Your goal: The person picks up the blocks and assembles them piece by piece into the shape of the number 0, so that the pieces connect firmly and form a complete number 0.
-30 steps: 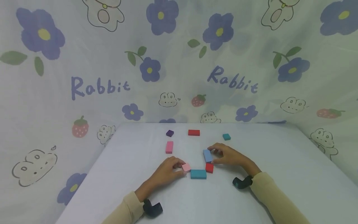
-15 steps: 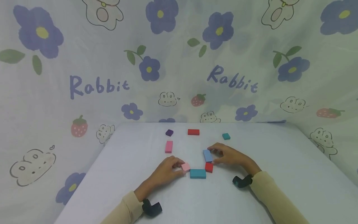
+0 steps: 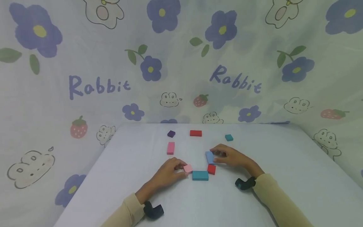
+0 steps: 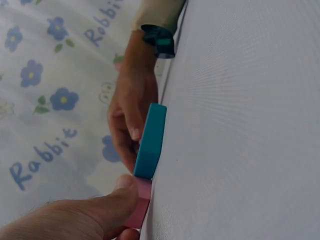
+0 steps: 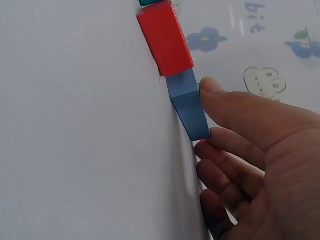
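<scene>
In the head view my left hand [image 3: 168, 173] pinches a small light pink block [image 3: 187, 169] between thumb and fingers. That block sits against the left end of a teal rectangular block [image 3: 200, 175], as the left wrist view also shows. A red square block [image 3: 211, 169] stands at the teal block's right far corner. Behind the red one lies a light blue rectangular block [image 3: 209, 157], slightly tilted in line. My right hand [image 3: 230, 156] holds this blue block, its thumb [image 5: 214, 87] along the side and the index finger at the far end.
Farther back on the white table [image 3: 136, 164] lie a bright pink block [image 3: 170, 148], a dark purple block [image 3: 171, 134], a red rectangular block [image 3: 195, 133] and a small teal block [image 3: 229, 137]. A patterned cloth [image 3: 181, 63] hangs behind the table.
My right thumb has shifted from the blue block's near end, by the red block, to a spot farther up its side. The left hand keeps its pinch on the light pink block.
</scene>
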The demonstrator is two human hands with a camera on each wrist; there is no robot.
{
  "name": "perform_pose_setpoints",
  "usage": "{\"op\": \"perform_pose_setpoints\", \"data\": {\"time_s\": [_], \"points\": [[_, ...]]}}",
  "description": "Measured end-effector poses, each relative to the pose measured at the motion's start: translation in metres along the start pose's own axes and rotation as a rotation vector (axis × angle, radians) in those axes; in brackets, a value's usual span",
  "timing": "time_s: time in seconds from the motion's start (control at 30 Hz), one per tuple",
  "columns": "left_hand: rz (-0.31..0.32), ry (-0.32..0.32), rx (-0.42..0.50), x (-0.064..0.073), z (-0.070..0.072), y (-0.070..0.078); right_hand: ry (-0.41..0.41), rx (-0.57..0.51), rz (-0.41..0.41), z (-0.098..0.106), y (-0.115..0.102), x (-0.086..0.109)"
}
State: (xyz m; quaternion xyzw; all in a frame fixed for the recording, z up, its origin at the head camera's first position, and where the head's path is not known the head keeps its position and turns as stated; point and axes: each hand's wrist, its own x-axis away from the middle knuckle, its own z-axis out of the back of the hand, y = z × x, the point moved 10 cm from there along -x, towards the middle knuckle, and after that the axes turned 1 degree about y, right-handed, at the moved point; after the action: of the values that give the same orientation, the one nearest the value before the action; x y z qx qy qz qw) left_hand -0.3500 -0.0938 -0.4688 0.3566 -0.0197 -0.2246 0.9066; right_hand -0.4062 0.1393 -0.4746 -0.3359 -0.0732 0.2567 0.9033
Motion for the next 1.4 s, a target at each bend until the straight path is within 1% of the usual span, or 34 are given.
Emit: {"op": "perform_pose_setpoints", "data": {"time_s": [0.2, 0.43, 0.67, 0.77, 0.87, 0.93, 1.0, 1.03, 1.13, 1.2, 1.27, 1.33, 1.4], "points": [[0.005, 0.003, 0.005, 0.000, 0.000, -0.002, 0.002, 0.003, 0.014, 0.000, -0.001, 0.001], [0.006, 0.006, -0.002, -0.001, 0.000, -0.004, 0.008, -0.004, 0.000, 0.001, -0.003, 0.001], [0.014, 0.009, 0.033, 0.002, 0.000, -0.006, 0.008, -0.003, 0.003, -0.002, 0.000, -0.001], [0.030, 0.031, 0.053, 0.002, 0.002, -0.007, 0.009, -0.019, -0.001, -0.003, 0.000, 0.000], [0.062, 0.090, 0.108, 0.001, 0.012, -0.008, 0.021, -0.042, -0.016, -0.002, 0.002, 0.002], [0.101, 0.138, 0.150, -0.001, 0.022, -0.012, 0.041, -0.050, -0.029, 0.000, 0.003, 0.004], [0.133, 0.184, 0.167, -0.005, 0.034, -0.016, 0.061, -0.058, -0.034, 0.002, 0.003, 0.006], [0.153, 0.200, 0.167, -0.006, 0.040, -0.020, 0.067, -0.056, -0.035, 0.003, 0.003, 0.006], [0.166, 0.227, 0.133, -0.012, 0.058, -0.028, 0.079, -0.049, -0.025, 0.002, 0.003, 0.006], [0.161, 0.232, 0.094, -0.017, 0.069, -0.032, 0.084, -0.043, -0.017, 0.002, 0.003, 0.006], [0.154, 0.220, 0.052, -0.022, 0.077, -0.038, 0.091, -0.029, -0.002, 0.001, 0.002, 0.006], [0.167, 0.184, 0.021, -0.029, 0.081, -0.045, 0.094, -0.032, 0.012, -0.001, 0.001, 0.005], [0.176, 0.123, 0.001, -0.035, 0.083, -0.051, 0.091, -0.033, 0.024, -0.002, -0.001, 0.005]]}}
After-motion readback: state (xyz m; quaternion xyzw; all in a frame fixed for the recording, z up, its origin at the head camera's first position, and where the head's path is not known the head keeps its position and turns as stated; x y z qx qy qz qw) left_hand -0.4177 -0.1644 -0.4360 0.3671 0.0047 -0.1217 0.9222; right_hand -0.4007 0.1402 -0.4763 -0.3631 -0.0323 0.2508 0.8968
